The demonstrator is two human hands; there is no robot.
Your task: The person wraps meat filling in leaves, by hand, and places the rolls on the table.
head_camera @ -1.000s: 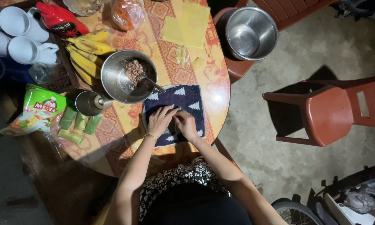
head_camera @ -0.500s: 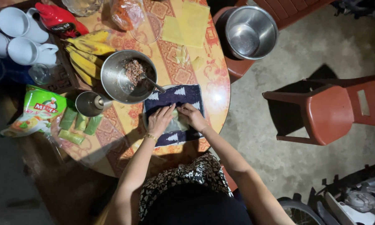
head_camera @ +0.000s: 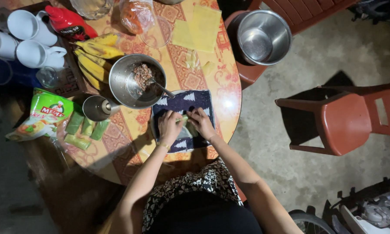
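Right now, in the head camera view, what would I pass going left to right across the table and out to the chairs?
Green packet → small metal cup → metal bowl of filling → left hand → right hand → empty metal pot → red plastic chair.

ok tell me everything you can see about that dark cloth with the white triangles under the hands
The dark cloth looks like a navy towel of soft, napped fabric, patterned with small white tree-like triangles. It lies flat near the edge of the round table, over what seems a pale plate whose rim shows at its left. The left hand and right hand press down on its middle, with a pale translucent wrapper between them. The spoon handle from the steel bowl reaches toward its top left corner.
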